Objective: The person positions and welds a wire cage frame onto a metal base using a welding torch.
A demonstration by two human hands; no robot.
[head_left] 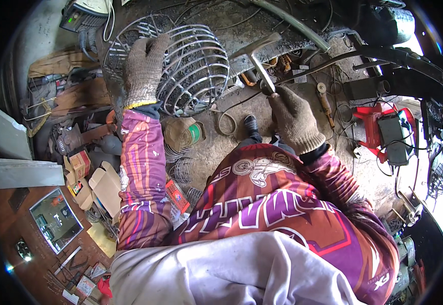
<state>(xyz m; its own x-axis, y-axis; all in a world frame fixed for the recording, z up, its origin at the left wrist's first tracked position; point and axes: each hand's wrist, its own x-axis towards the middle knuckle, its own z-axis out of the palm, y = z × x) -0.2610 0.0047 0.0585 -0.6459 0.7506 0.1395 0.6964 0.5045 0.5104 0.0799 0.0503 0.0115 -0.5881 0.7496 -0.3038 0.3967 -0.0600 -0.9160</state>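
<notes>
My left hand (144,71), in a knitted grey-brown glove, is closed on the upper left part of a round metal wire cage (195,66). Curved bars and rings form the cage, which rests at the edge of a dark, dirty workbench (231,18). My right hand (295,117), gloved the same way, grips the handle of a hammer (259,63) with a long narrow metal head. The hammer is raised to the right of the cage and its head is apart from the bars. Glove fabric hides the fingertips of both hands.
A red plastic stool (369,133) with a grey box-shaped machine (397,137) stands at right. An angle grinder-like tool (326,104) lies on the floor. Cables trail across the bench and floor. Open cardboard boxes (104,190) and coiled wire rings (181,170) sit at left.
</notes>
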